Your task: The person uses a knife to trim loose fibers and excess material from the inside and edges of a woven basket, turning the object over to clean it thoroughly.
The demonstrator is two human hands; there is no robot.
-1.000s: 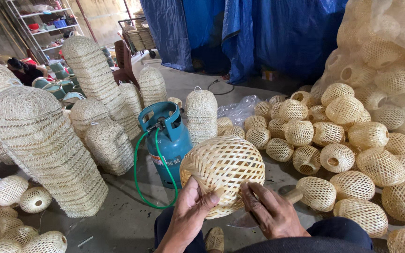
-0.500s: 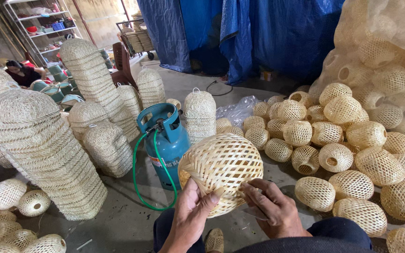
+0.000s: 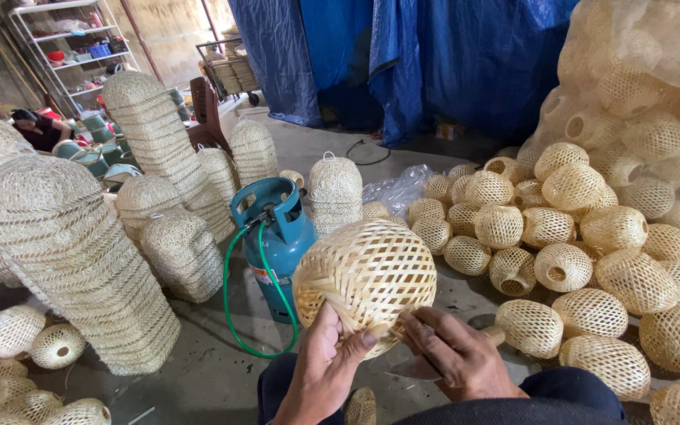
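Woven bamboo globe (image 3: 365, 277) sits raised above the person's lap — left hand (image 3: 326, 370) cupping its underside, right hand (image 3: 454, 354) closed on a small blade (image 3: 412, 368) at its rim — seemingly mid-trim, needing careful strokes.

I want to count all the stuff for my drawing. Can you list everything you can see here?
Woven ball: one, pale straw, held in front.
Small woven balls: dozens, straw, heaped on the right floor.
Stacked woven shades: several tall piles, cream, left.
Gas cylinder: one, teal, centre floor.
Hose: one, green, looping from the cylinder.
Tarpaulin: blue, hanging behind.
Shelf rack: one, white, far left.
Left hand: gripping the ball's underside.
Right hand: at the ball's lower rim.
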